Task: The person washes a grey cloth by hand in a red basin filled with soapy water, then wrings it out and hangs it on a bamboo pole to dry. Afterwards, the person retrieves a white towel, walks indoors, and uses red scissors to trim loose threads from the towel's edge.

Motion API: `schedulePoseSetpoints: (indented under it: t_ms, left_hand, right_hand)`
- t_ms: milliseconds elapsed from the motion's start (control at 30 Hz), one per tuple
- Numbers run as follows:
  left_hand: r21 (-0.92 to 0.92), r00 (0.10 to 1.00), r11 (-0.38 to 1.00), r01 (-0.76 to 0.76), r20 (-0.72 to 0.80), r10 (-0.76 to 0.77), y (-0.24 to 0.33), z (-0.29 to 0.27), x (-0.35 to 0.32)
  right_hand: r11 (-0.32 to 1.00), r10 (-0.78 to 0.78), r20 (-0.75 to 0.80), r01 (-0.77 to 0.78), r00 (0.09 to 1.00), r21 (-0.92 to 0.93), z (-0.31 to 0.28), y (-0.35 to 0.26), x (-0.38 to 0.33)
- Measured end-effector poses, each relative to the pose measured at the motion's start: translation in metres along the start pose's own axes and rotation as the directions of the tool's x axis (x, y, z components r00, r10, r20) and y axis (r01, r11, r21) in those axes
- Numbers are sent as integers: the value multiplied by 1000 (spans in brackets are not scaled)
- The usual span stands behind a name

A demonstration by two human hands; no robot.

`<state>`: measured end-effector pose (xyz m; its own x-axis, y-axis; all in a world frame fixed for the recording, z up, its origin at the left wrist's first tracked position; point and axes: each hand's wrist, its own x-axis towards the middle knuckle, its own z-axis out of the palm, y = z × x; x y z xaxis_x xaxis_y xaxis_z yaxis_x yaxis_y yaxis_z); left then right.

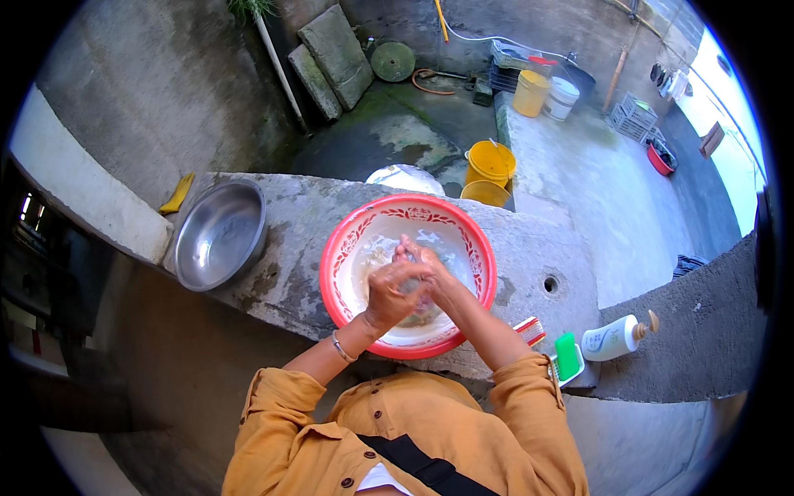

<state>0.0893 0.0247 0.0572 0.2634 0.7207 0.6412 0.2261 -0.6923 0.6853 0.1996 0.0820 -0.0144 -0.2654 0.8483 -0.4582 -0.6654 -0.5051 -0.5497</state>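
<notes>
Rubbing together, left hand (390,291) fingers over right hand (423,263), above red-rimmed basin (339,248)

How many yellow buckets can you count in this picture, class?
3. Two yellow buckets stand close together just beyond the concrete ledge, one behind the other. The third stands farther back beside a white bucket. More may be hidden behind the clutter there.
</notes>
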Motion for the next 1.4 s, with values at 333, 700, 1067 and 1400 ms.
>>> schedulePoseSetpoints:
  t_ms: [333, 700, 1067, 1400]
  left_hand:
    - [-77, 633, 856, -511, 639, 436, -6, 18, -15]
    - [128, 193, 721, -681, 981, 8, -5, 43, 4]
    - [-90, 676, 992, 89, 737, 7, -61, 46, -55]
    - [-144, 730, 990, -2, 676, 100, -50, 12, -63]
  right_hand:
    - [633, 482, 186, -193, 856, -750, 31, -11, -18]
    - [1, 218, 206, 211, 954, -978, 53, -17, -18]
    - [-296, -215, 342, 273, 915, -915, 69, 30, -21]
    - [-291, -589, 345, 206, 731, -934, 111, 47, -68]
